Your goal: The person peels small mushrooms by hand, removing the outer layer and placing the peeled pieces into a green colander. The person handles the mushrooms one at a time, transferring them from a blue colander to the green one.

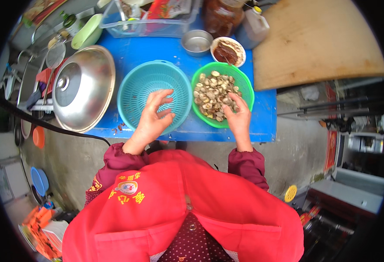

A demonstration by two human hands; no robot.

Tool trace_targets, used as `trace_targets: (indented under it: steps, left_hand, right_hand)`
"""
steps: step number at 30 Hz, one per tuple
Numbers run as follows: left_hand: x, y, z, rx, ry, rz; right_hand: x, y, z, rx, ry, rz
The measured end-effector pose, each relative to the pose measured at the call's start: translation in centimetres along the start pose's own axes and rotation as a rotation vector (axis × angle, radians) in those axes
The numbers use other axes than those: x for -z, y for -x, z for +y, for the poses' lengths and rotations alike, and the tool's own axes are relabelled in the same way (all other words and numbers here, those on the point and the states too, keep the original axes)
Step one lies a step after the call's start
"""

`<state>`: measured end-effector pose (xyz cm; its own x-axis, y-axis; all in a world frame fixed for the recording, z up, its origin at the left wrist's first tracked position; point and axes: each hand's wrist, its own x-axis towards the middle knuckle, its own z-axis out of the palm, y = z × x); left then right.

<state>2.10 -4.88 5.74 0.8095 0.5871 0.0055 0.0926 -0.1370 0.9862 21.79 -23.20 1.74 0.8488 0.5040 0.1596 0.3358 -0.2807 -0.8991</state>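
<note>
My left hand [156,113] is over a teal plastic colander [124,98], fingers spread and slightly curled, with nothing visible in them. Slots cover the colander's floor and walls, and only small dark specks show inside. To its right, a bright green plastic basket [249,95] contains many small rounded brown-and-cream food pieces [213,91], whose exact kind I cannot tell. My right hand [239,114] reaches over the near right part of this basket. Its thumb and fingers are apart, close to the pieces; whether they touch any is unclear.
Both vessels stand on a blue table [146,49]. A domed metal lid [97,82] leans at the left. Behind are a metal bowl [197,42], a white bowl of dark red paste [226,54], a plastic jug [251,28] and a clear bin [159,28]. A wooden board [313,42] lies right.
</note>
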Motion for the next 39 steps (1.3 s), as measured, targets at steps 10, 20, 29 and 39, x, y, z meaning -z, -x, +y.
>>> trace_targets:
  steps: [10,20,29,39]
  left_hand:
    - [4.3,-3.3,3.3,-0.131,0.446,0.566]
    - [16.2,-1.4,17.5,-0.834,0.616,0.825]
    - [25.4,12.9,23.6,-1.239,0.058,0.638]
    - [28.2,16.7,9.0,-0.267,0.893,0.027]
  right_hand:
    - [-6.8,-0.8,-6.9,0.167,-0.196,-0.419]
    - [-10.7,2.0,-16.5,0.389,-0.383,-0.559]
    - [-14.6,7.0,-19.1,0.259,-0.539,-0.580]
    - [-23.1,16.1,-18.3,-0.102,-0.573,-0.801]
